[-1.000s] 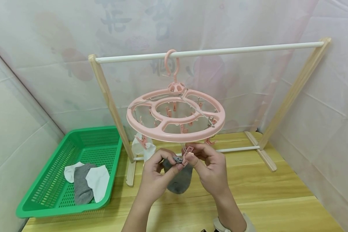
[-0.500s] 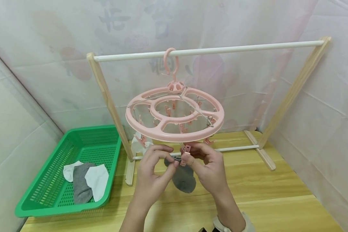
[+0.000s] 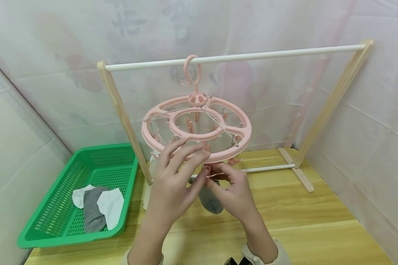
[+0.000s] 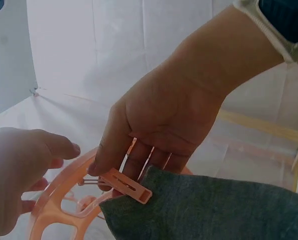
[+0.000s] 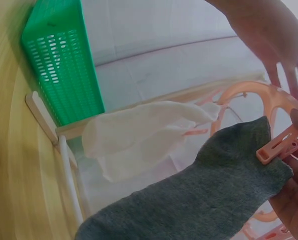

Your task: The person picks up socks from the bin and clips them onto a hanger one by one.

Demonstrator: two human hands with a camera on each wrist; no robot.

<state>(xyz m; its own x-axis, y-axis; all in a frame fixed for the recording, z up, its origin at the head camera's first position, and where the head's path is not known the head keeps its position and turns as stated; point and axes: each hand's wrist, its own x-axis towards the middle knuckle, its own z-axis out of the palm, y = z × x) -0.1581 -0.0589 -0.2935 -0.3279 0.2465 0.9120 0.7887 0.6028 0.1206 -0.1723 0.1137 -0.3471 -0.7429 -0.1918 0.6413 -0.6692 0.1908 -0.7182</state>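
The cuff of the grey sock [image 5: 189,192], pinched by the left hand [image 3: 174,187] 0.5 seconds earlier, has been released; that hand's fingers are now spread before the pink hanger [image 3: 199,137]. 1 clothes peg [image 5: 275,148] is pinched by the right hand [image 3: 233,191]. Clipping is judged nearly complete. Below the hanger's near rim, the sock is suspended, plain and flattened, its cuff caught in the peg.

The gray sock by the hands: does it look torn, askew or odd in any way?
Nothing stands out on the gray sock: the pink clip sits at its cuff, and no tear shows, though its far end runs out of the right wrist view.
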